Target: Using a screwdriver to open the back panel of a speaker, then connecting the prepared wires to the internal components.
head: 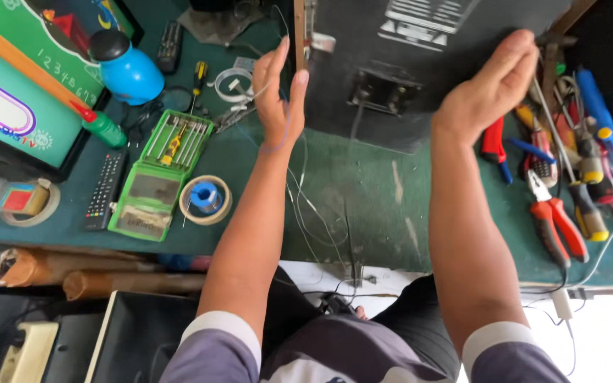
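A green felt workbench (363, 191) lies below me, with an open green plastic screwdriver case (161, 170) at the left. My left hand (278, 92) and right hand (487, 89) press flat, fingers extended, on the edges of the big black metal panel (420, 57). I'd grip both sides evenly, clear of the red-handled pliers (558, 223).

I see a large black panel (420, 64) standing tilted on the green bench. Its back shows a small square socket, with thin wires trailing below.
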